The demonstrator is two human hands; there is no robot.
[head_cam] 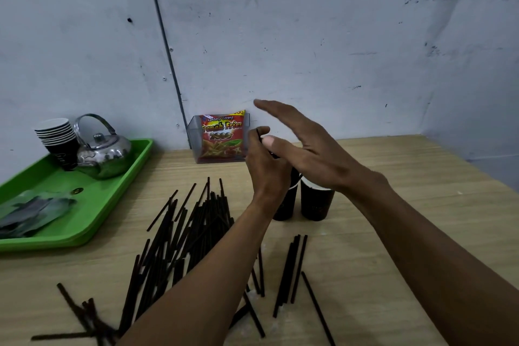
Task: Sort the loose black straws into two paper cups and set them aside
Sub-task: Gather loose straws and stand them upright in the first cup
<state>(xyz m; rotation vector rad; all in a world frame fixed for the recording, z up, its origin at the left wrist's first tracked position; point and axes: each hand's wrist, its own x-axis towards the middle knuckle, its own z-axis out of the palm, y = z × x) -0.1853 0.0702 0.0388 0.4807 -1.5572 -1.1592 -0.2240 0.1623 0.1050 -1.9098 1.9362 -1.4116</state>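
Straws being loaded into the paper cups.

A straw (259,136) is pinched in the left hand (265,166) above the two cups (316,203); lowering it into a cup mouth is judged next. The right hand (306,146) is held flat, fingers spread, over the cups. Most straws (185,227) are left loose on the table (393,233).

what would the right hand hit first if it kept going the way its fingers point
Probably the wall: the right hand points up-left, its fingers passing above the left hand and the snack packet. Depth is unclear.
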